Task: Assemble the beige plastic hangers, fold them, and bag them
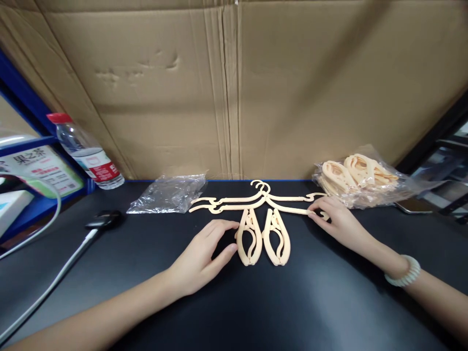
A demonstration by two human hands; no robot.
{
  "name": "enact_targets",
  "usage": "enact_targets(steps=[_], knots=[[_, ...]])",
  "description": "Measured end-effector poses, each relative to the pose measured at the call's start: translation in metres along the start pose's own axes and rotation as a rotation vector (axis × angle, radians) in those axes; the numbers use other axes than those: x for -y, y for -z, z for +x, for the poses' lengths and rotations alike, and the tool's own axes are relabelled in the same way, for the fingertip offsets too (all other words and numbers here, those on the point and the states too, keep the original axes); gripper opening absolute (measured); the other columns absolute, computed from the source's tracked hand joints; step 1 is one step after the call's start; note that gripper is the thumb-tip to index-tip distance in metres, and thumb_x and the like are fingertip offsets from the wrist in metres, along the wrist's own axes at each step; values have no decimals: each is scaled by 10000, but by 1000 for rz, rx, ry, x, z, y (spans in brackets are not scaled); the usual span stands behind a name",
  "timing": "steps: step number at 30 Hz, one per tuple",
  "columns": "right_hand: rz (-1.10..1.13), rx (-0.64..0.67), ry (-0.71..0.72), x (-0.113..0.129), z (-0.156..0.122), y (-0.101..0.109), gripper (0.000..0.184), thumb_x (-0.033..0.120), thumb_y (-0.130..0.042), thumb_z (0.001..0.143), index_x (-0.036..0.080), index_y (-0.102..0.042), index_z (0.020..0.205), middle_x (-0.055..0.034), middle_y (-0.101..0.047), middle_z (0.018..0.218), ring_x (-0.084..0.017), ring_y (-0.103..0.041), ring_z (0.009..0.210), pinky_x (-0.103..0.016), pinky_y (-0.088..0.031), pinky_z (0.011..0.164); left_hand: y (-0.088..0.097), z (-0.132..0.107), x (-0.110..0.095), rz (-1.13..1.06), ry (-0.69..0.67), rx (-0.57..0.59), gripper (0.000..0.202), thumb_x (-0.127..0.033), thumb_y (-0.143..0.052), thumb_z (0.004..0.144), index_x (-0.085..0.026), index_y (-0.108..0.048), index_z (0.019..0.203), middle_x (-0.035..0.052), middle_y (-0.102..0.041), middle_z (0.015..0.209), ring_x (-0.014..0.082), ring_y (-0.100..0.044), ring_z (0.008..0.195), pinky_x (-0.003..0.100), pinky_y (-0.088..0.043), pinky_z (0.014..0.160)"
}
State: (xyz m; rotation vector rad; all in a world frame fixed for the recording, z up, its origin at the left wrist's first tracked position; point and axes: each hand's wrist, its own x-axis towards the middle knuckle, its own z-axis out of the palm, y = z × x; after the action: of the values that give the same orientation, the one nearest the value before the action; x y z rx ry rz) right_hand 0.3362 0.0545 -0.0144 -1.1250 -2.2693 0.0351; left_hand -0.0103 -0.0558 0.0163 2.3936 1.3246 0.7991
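Observation:
Two peach plastic folding hangers (256, 200) lie stacked on the black table (256, 302), hooks pointing away. Two folded oval hanger pieces (263, 238) lie side by side just in front of them. My left hand (204, 256) rests on the table with fingers and thumb apart, touching the left oval piece. My right hand (338, 222) lies flat, its fingertips on the right arm of the hangers. It wears a pale bead bracelet (404, 273) at the wrist.
A clear bag of more peach hangers (356, 178) sits at the back right. An empty clear plastic bag (168, 194) lies back left. A water bottle (86, 152), a black-headed cable (100, 220) and a blue shelf (36, 200) stand left. A cardboard wall (234, 87) closes the back.

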Motion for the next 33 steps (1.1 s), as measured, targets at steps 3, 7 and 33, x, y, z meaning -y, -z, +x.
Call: enact_targets(steps=[3,7,33], knots=[[85,-19,-63,4,0,0,227,385,-468,932,193,-581,890,-73,-633,854,-216,-616,796,-350,-512,695,0,-1,1,-6,15,-1,308,-283,-464,950,-210,-477,1249,79,-592,1235,220,-557,1141,372,-464,991],[166,-64,-126,6,-1,1,238,416,-479,921,194,-557,955,-44,-646,776,-183,-633,689,-309,-526,643,0,-1,1,-62,62,-24,317,-304,-484,935,-220,-510,1239,77,-603,1236,234,-571,1134,400,-476,991],[-107,-171,260,36,-8,11,196,213,-501,937,203,-619,1093,-79,-641,936,-219,-587,870,-370,-471,793,-4,3,2,-409,315,-198,288,-378,-546,894,-198,-634,1099,37,-667,868,163,-628,731,292,-544,686]])
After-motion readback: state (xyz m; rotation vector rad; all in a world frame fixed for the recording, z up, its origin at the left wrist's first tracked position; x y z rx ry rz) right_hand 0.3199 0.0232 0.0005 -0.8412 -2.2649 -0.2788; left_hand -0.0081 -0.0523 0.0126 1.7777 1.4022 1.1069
